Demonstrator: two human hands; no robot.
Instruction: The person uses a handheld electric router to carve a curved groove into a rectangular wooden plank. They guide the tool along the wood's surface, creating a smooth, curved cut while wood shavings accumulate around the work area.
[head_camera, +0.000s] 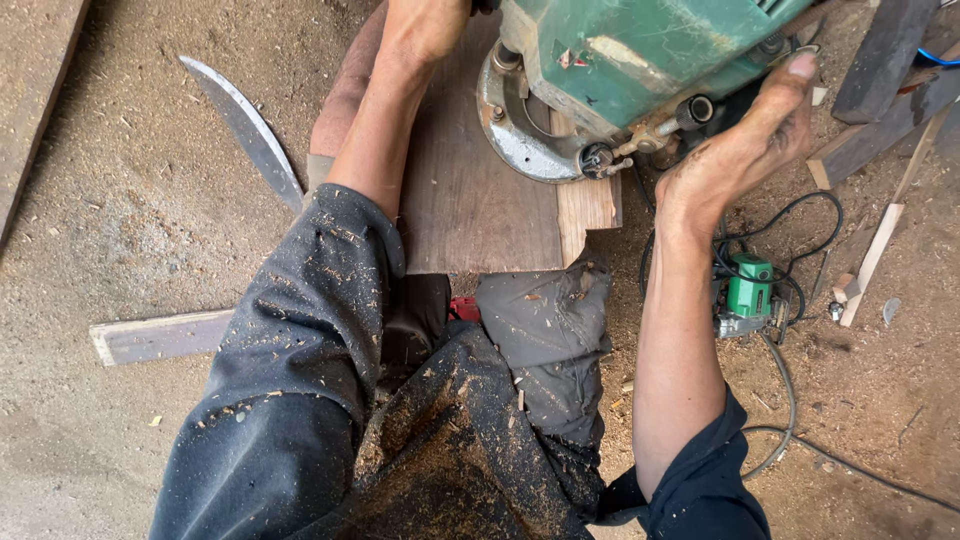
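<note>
1. We work the green router (640, 60) at the top centre of the frame; its round metal base (520, 130) sits flat on the wooden board (470, 200).
2. Our left hand (425, 25), at the top just left of centre, reaches to the router's left side. Its fingers are cut off by the frame edge, so we cannot tell how it grips.
3. Our right hand (740, 150), upper right, lies open against the router's right side, palm toward the body and fingers stretched upward rather than wrapped around anything.
4. The board lies on the sawdust-covered floor (130, 200), running from the router down to our knees (540, 320) at centre frame. A notch shows at its lower right corner.
5. To do this well, we judge that the base should stay fully flat on the board, with even pressure from both sides so the tool does not tip at the notched edge.
6. We would close the right hand more firmly on the body; an open palm gives weak control.
7. A curved blade (245, 125) lies at upper left, well apart from the board. A smaller green power tool (745, 295) and its black cable (790, 400) lie at right; we should keep the cable clear of the cutting path.
8. Wood offcuts (875, 250) lie at far right.
</note>
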